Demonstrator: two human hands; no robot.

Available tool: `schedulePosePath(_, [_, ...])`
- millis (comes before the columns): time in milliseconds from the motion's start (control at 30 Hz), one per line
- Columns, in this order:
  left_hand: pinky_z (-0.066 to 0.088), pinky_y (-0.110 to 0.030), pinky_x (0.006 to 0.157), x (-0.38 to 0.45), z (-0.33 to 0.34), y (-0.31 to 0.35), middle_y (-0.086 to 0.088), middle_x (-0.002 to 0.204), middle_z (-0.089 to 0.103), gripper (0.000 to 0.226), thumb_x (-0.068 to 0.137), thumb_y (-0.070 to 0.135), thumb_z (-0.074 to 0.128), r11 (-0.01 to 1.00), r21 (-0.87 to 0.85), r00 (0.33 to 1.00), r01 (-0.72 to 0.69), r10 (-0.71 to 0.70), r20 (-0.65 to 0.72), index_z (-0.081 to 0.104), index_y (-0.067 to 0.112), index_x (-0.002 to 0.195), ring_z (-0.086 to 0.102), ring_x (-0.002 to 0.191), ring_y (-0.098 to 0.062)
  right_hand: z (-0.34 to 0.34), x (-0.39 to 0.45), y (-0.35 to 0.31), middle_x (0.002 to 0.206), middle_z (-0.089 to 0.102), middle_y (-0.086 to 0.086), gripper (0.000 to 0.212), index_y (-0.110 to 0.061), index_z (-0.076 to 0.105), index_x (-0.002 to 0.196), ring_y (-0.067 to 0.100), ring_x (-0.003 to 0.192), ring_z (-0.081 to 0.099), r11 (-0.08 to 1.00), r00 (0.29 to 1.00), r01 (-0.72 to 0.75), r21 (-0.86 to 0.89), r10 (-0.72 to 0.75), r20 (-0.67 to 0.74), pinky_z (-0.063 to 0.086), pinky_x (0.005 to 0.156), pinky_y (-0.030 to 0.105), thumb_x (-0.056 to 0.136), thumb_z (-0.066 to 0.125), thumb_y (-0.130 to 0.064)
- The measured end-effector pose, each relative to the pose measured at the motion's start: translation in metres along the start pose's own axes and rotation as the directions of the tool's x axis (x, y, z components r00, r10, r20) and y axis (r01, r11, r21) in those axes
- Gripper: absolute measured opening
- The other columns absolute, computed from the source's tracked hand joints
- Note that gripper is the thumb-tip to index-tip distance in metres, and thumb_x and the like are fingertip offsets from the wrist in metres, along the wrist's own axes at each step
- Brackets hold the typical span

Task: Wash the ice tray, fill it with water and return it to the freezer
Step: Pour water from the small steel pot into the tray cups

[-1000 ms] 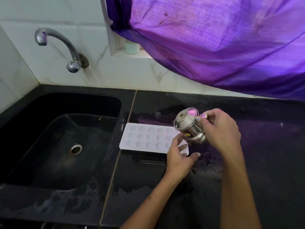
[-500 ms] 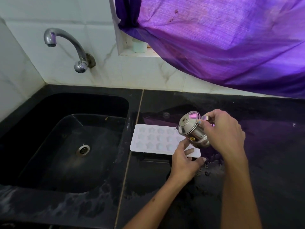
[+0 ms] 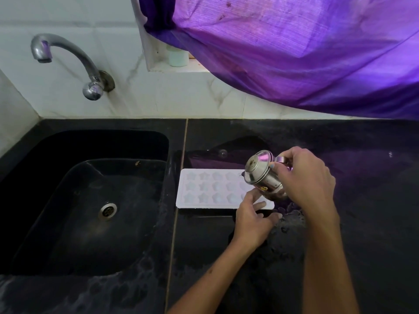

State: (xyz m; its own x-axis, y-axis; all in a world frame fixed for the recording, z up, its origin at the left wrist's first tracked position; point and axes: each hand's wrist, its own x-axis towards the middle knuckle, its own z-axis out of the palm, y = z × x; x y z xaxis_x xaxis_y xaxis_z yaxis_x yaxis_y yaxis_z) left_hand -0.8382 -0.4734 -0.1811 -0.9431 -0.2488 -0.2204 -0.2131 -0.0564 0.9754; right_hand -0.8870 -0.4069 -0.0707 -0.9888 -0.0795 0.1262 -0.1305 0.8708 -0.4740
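White ice tray (image 3: pixel 212 189) with star-shaped cells, lying flat on the black surface (image 3: pixel 362 200) just right of the black sink (image 3: pixel 90 223); its right end is hidden behind the hands. Right hand (image 3: pixel 303 177), fingers curled around the handle of a small steel lidded pot (image 3: pixel 263 175), which is held tilted to the left above the tray's right end. Whether water is leaving the pot cannot be told. Left hand (image 3: pixel 251 219), fingers relaxed and spread, fingertips resting on the tray's near right corner; it grips nothing. The surface around the hands and in front of the sink is wet. Chrome tap (image 3: pixel 68 60) mounted on the white tiled wall above the sink. Purple curtain (image 3: pixel 294 53) hanging across the upper right, with a pale container (image 3: pixel 178 57) on the sill beside it.
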Motion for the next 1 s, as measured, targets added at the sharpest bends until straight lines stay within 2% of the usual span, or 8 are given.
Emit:
schedulePosePath(367, [0.046,-0.025,0.092,0.000,-0.004,0.001,0.011,0.134,0.050,0.065,0.076,0.007,0.073,1.000,0.000,1.000,0.001,-0.001,0.021,0.044,0.021,0.133,0.054,0.113,-0.007,0.001,-0.001,-0.001,0.096,0.062,0.000,0.010,-0.023,0.060,0.099,0.024,0.086,0.059,1.000,1.000,-0.018,-0.003,0.018,-0.016,0.045,0.071,0.037,0.092,0.057,-0.029])
schedulePosePath(600, [0.048,-0.022,0.091,0.001,-0.011,0.002,0.017,0.134,0.043,0.075,0.076,0.013,0.075,0.998,0.032,0.998,-0.061,0.062,-0.026,0.036,0.026,0.139,0.051,0.115,-0.004,-0.004,0.001,0.001,0.100,0.061,-0.003,0.012,-0.025,0.060,0.099,0.019,0.087,0.055,0.994,0.999,-0.047,0.097,0.045,0.018,0.036,0.069,0.032,0.091,0.060,-0.033])
schedulePosePath(800, [0.046,-0.020,0.089,0.002,-0.017,0.002,0.014,0.135,0.050,0.068,0.076,0.010,0.073,0.995,0.015,0.993,-0.101,0.101,-0.061,0.042,0.024,0.136,0.053,0.116,-0.005,-0.001,0.002,-0.006,0.095,0.063,-0.006,0.008,-0.028,0.060,0.094,0.019,0.086,0.057,0.987,0.999,-0.027,0.159,0.022,0.033,0.038,0.067,0.031,0.089,0.061,-0.035])
schedulePosePath(1000, [0.047,-0.021,0.090,0.004,-0.022,0.000,0.011,0.130,0.053,0.063,0.076,0.010,0.073,0.996,0.011,0.992,-0.087,0.087,-0.092,0.046,0.022,0.131,0.055,0.113,-0.005,0.003,0.001,-0.017,0.097,0.061,-0.006,0.009,-0.029,0.058,0.092,0.019,0.087,0.056,0.993,0.998,0.029,0.116,-0.035,0.050,0.042,0.070,0.034,0.090,0.061,-0.037])
